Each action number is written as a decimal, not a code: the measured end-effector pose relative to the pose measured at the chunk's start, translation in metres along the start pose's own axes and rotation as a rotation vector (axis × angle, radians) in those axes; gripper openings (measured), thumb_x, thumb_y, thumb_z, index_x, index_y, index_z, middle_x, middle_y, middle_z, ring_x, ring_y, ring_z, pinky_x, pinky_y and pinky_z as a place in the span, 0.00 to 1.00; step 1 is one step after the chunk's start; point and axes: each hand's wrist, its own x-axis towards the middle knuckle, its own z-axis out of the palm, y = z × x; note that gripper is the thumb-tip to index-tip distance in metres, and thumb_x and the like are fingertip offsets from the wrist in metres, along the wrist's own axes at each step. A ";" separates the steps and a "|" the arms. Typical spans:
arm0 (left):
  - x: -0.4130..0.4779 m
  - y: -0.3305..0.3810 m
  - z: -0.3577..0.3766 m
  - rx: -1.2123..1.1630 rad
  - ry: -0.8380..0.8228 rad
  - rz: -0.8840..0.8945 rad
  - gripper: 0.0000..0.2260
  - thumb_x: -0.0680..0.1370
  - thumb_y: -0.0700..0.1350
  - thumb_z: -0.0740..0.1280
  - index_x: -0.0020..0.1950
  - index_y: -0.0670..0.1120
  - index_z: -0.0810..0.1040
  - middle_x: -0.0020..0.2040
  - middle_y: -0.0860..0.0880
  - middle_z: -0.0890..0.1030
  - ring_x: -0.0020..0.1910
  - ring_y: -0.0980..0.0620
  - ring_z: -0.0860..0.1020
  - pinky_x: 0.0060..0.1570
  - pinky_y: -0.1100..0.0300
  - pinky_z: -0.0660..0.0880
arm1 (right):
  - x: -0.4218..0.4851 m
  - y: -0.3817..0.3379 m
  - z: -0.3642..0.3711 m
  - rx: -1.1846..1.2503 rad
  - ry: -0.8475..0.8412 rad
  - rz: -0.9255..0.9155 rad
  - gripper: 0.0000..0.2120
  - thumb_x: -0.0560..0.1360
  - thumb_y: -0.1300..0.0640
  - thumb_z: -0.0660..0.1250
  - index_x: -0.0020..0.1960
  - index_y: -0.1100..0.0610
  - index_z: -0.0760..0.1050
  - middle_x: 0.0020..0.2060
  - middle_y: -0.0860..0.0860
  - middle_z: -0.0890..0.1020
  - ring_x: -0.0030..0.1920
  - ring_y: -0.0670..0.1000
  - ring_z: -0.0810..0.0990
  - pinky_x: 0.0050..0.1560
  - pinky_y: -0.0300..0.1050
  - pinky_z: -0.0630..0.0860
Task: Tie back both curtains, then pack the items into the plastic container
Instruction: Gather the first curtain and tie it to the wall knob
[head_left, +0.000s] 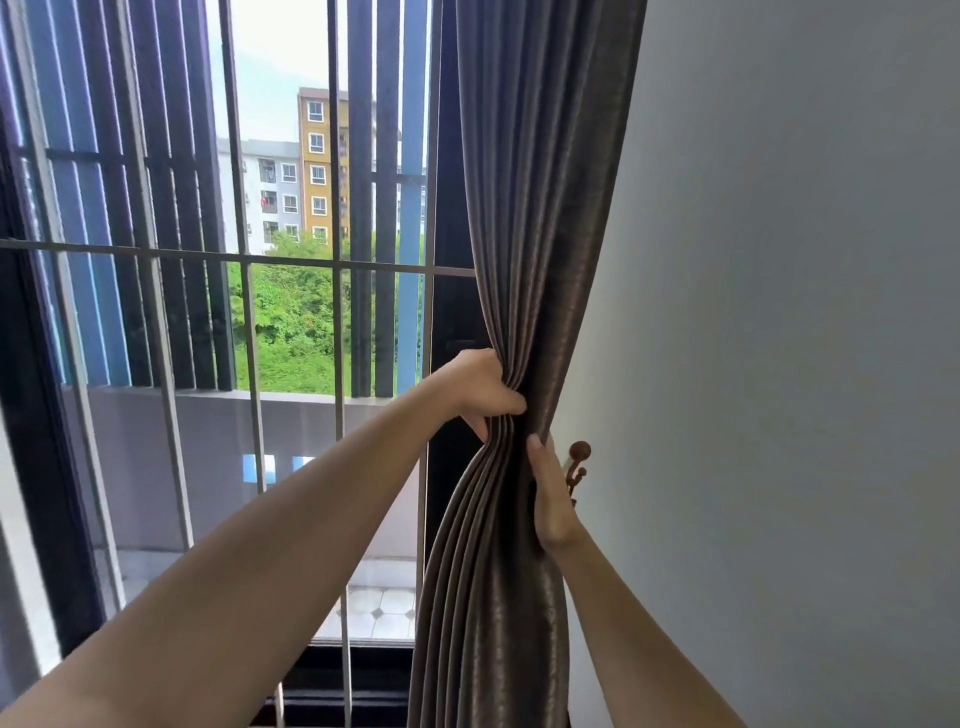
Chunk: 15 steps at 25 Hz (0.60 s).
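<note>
A grey-brown curtain (540, 218) hangs at the right side of the window, gathered into a narrow waist. My left hand (480, 387) grips the bunched folds from the window side. My right hand (550, 493) holds the curtain from the wall side just below, thumb on the fabric, fingers hidden behind it. A brown wooden tieback hook (577, 460) sticks out of the wall right behind my right hand. No tieback cord, plastic container or second curtain shows in this view.
Grey metal window bars (337, 260) cross the glass, with a balcony and buildings beyond. The plain white wall (779, 364) fills the right side. The dark window frame (452, 312) stands just left of the curtain.
</note>
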 end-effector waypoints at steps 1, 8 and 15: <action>-0.001 0.002 -0.003 -0.070 -0.075 0.012 0.14 0.72 0.38 0.66 0.57 0.37 0.76 0.53 0.38 0.80 0.45 0.42 0.83 0.43 0.48 0.82 | 0.000 0.005 0.001 -0.071 0.028 -0.011 0.31 0.73 0.42 0.63 0.70 0.55 0.62 0.57 0.49 0.76 0.58 0.47 0.77 0.60 0.40 0.75; 0.013 0.022 -0.017 0.039 -0.290 -0.062 0.27 0.73 0.55 0.69 0.67 0.45 0.66 0.62 0.47 0.73 0.60 0.47 0.74 0.65 0.51 0.68 | 0.004 0.013 0.018 -0.248 0.123 0.016 0.40 0.61 0.49 0.79 0.67 0.49 0.63 0.56 0.42 0.76 0.55 0.41 0.76 0.61 0.41 0.73; 0.037 0.015 0.018 -0.354 -0.106 -0.049 0.47 0.60 0.55 0.78 0.73 0.50 0.58 0.65 0.47 0.71 0.62 0.46 0.71 0.66 0.48 0.68 | 0.015 0.017 0.030 -0.265 0.264 -0.015 0.46 0.56 0.42 0.79 0.69 0.49 0.63 0.59 0.43 0.78 0.60 0.44 0.76 0.65 0.47 0.73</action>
